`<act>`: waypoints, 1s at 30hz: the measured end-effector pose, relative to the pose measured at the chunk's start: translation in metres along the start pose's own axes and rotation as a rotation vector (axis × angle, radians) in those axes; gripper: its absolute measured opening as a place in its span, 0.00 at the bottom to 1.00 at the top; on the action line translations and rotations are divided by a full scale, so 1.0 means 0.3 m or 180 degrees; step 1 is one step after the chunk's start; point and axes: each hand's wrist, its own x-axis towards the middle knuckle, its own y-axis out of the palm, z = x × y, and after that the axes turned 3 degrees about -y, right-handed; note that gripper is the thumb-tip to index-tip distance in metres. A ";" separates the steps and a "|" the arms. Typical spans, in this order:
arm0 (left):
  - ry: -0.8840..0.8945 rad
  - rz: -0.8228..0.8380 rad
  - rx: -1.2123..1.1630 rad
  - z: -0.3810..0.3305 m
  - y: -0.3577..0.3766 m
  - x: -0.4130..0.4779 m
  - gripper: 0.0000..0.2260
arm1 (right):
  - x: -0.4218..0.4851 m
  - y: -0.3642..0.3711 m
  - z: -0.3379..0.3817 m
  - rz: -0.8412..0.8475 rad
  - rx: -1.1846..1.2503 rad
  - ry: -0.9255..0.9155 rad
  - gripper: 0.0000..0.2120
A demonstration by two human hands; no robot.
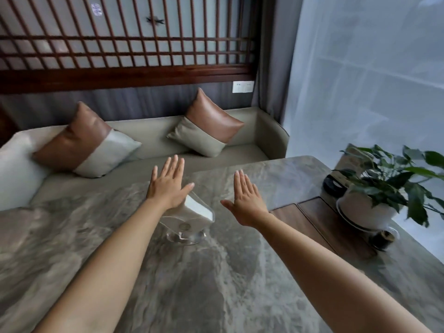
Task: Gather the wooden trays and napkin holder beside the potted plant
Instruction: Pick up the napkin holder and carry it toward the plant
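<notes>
Marble table (216,284) at frame centre: clear napkin holder (189,218), likely light, slippery; grasp its sides. Left hand (168,186) and right hand (247,200) flat, spread, empty.

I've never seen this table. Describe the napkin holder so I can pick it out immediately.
On the grey marble table, look near the middle, left of the wooden trays and the potted plant. The napkin holder is clear plastic, fanned around white napkins, just under the open left hand; nothing else there is transparent with white paper.
</notes>
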 end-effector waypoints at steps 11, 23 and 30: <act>-0.0324 0.0869 -0.0212 0.280 0.178 -0.051 0.50 | 0.134 0.169 0.178 0.0551 0.0063 -0.0286 0.41; -0.0167 0.1017 -0.1373 0.262 0.349 0.056 0.47 | 0.179 0.302 0.163 0.0680 0.0618 0.0201 0.45; -0.0210 0.0877 -0.1728 0.244 0.362 0.073 0.34 | 0.168 0.322 0.157 0.0333 0.0774 0.0383 0.39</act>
